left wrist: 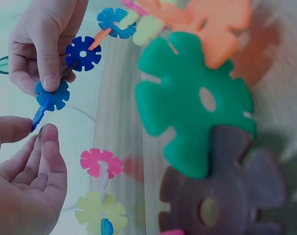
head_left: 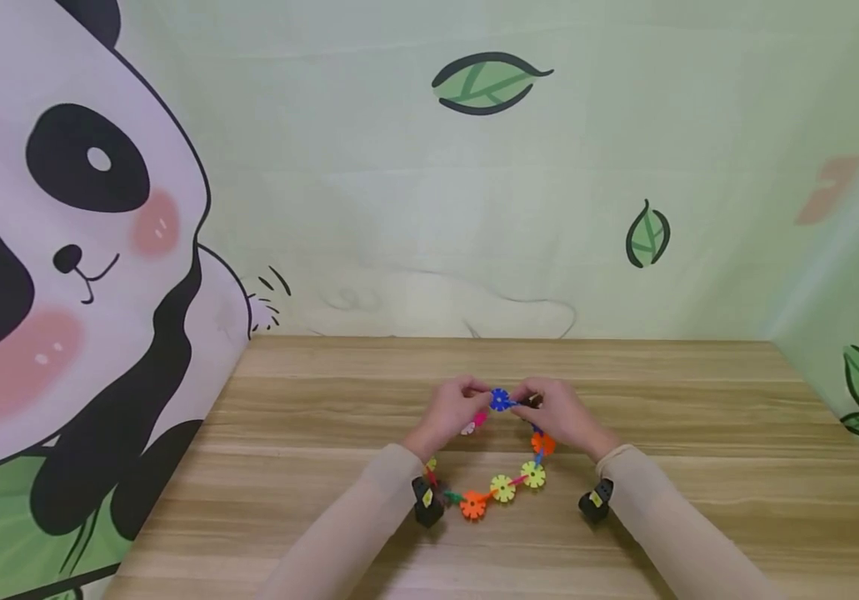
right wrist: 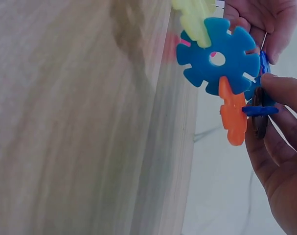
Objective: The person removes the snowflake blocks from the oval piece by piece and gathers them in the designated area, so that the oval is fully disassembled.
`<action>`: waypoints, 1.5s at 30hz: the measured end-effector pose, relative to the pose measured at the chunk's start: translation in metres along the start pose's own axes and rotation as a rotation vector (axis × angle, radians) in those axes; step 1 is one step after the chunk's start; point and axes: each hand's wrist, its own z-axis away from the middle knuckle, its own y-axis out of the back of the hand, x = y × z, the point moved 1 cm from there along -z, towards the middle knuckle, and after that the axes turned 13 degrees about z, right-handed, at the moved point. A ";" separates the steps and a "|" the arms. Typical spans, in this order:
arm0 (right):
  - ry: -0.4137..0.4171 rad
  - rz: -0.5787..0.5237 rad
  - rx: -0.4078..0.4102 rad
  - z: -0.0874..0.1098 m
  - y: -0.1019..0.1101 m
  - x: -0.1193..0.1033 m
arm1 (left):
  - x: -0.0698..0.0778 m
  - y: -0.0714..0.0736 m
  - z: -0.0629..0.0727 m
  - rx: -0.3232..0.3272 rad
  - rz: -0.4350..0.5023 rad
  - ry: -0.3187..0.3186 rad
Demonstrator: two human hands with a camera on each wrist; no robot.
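Observation:
A chain of slotted plastic flower discs curves between both hands. In the head view my left hand pinches the edge of a dark blue disc, which appears edge-on in the left wrist view. My right hand grips the adjoining blue disc, its thumb laid across the face. Beyond that, a dark brown disc, another dark blue disc and an orange disc follow. The chain's other stretch ends at a pink disc near the left hand, joined to a white disc.
The chain's lower curve, with yellow discs and an orange disc, lies toward me over the wooden table. Green and brown discs hang close to the left wrist camera. A panda-printed cloth stands behind.

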 end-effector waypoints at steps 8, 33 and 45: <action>0.063 0.010 0.001 -0.001 0.001 -0.005 | -0.001 -0.004 -0.002 -0.042 0.054 0.039; 0.144 0.014 0.009 -0.003 0.005 -0.001 | -0.003 -0.004 -0.002 -0.067 0.191 0.100; 0.150 0.023 -0.005 -0.005 0.006 -0.003 | -0.005 -0.006 -0.001 -0.029 0.132 0.080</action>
